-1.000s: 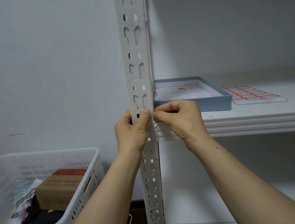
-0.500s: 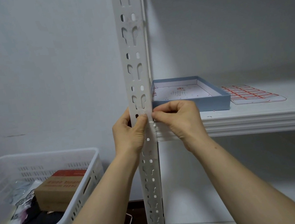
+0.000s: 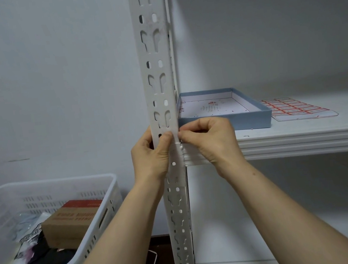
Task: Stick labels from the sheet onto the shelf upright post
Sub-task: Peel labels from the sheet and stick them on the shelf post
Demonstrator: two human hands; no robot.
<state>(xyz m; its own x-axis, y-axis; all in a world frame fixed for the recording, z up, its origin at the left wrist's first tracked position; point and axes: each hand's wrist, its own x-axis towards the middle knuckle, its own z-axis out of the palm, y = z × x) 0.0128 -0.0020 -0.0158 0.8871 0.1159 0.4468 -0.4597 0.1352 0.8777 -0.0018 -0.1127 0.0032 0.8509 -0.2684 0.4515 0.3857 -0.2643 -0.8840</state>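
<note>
The shelf [image 3: 303, 136] is running out of the picture on the right, and its post [image 3: 156, 67] is being cut off at the top and bottom edges. The post is standing upright, its long axis running vertically and its slotted face turned toward the camera. A white basket [image 3: 42, 188] on the left is leaving the picture at its left and lower sides, with a cardboard box [image 3: 74, 222] lying inside among dark items too jumbled to make out. On the shelf board, just right of the post, a shallow blue tray [image 3: 225, 123] is sitting, its left end partly hidden behind the post. The label sheet [image 3: 295, 108] is lying flat just beside the tray's right side, its long axis running toward the right. Both hands are meeting at the post where the board joins it. The left hand [image 3: 149, 155] is wrapping around the post's left edge, thumb pressing on the front face. The right hand [image 3: 210, 140] is curling its fingers and pinching at the post's right edge, the two thumbs nearly touching. Whether a label is sitting under those fingertips is too small and too pale to tell.
</note>
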